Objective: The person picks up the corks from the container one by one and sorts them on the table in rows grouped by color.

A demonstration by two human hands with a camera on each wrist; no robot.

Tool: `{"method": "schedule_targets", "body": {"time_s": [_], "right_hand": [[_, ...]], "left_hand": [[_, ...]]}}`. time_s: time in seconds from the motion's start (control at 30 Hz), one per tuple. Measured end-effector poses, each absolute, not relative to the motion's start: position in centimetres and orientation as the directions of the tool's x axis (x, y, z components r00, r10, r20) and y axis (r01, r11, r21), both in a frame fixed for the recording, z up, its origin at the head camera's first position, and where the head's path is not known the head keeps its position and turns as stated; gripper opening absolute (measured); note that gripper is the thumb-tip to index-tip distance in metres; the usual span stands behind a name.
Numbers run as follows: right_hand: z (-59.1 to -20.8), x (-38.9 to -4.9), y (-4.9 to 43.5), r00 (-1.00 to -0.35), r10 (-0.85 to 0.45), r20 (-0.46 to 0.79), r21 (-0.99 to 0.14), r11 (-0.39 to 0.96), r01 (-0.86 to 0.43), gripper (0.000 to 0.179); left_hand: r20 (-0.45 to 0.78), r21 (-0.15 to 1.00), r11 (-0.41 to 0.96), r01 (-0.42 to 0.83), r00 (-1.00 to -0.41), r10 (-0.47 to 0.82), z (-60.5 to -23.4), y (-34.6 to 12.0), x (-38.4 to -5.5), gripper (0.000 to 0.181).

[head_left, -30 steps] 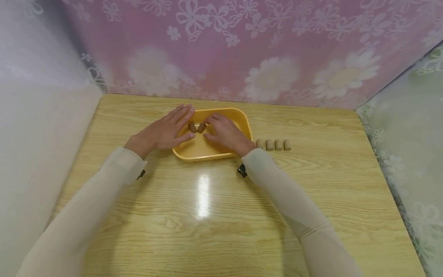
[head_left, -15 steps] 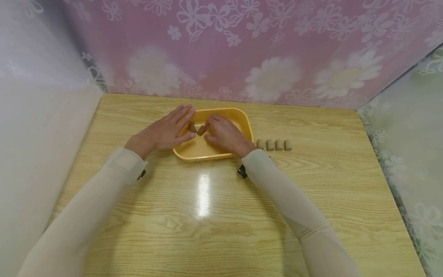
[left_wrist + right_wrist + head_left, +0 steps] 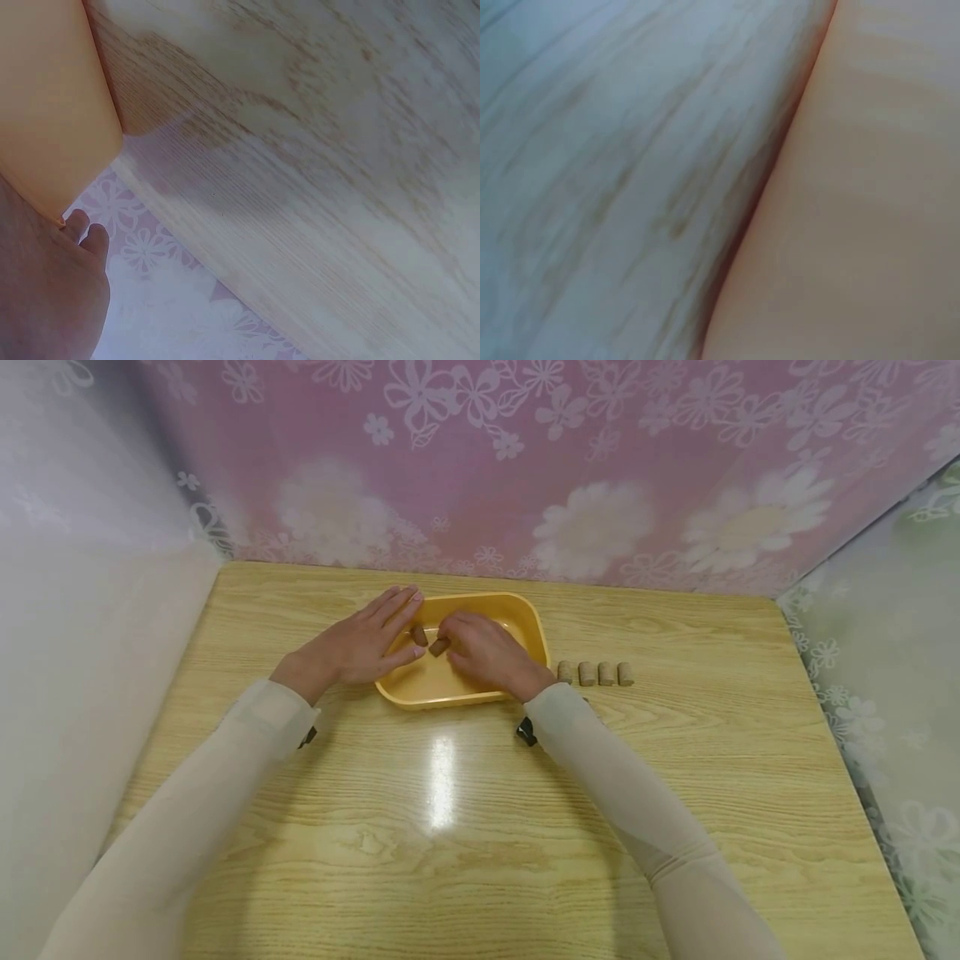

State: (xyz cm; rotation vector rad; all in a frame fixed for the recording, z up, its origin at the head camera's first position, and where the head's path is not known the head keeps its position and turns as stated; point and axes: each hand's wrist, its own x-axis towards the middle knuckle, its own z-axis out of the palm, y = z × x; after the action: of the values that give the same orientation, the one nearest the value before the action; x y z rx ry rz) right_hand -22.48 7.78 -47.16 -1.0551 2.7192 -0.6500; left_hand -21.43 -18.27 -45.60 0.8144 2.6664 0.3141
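A yellow plastic tray (image 3: 442, 700) lies on the table with two brown corks in it. My left hand (image 3: 352, 647) rests over the tray's left rim, its fingers extended and thumb reaching inside. One cork (image 3: 419, 636) leans near the far left of the tray, beside the left hand. My right hand (image 3: 483, 647) reaches into the tray, its fingers curled, and pinches the other cork (image 3: 438, 647) at its right end; the fingertips are partly hidden. In the left wrist view the tray's outer wall (image 3: 56, 90) and part of the left hand (image 3: 49, 285) show. The right wrist view holds only tray wall (image 3: 855, 195) and table.
Several lighter corks (image 3: 606, 674) stand in a row on the wood-grain table (image 3: 465, 877), just right of the tray. A pink flowered backdrop (image 3: 480, 485) rises behind the table, with pale sheets at both sides.
The right hand's fingers have moved slightly left and down and closed toward the nearer cork, which has turned and shifted a little toward the person. The left hand has stayed in place.
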Motion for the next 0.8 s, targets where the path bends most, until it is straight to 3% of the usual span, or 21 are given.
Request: {"method": "schedule_targets", "body": {"time_s": [0.27, 0.57, 0.8], "right_hand": [[-46.92, -22.29, 7.65, -0.779, -0.627, -0.025, -0.411, 0.717, -0.564, 0.012], [-47.15, -22.03, 8.03, -0.771, -0.636, -0.044, -0.385, 0.722, -0.574, 0.033], [-47.20, -22.00, 8.17, -0.770, -0.637, -0.034, -0.366, 0.725, -0.584, 0.033]], "left_hand": [[-0.245, 0.301, 0.811, 0.501, -0.781, 0.574, -45.74, -18.27, -21.43, 0.091], [-0.246, 0.311, 0.811, 0.495, -0.783, 0.572, -45.64, -18.16, -21.42, 0.091], [-0.242, 0.307, 0.810, 0.500, -0.782, 0.575, -45.55, -18.12, -21.42, 0.090]]}}
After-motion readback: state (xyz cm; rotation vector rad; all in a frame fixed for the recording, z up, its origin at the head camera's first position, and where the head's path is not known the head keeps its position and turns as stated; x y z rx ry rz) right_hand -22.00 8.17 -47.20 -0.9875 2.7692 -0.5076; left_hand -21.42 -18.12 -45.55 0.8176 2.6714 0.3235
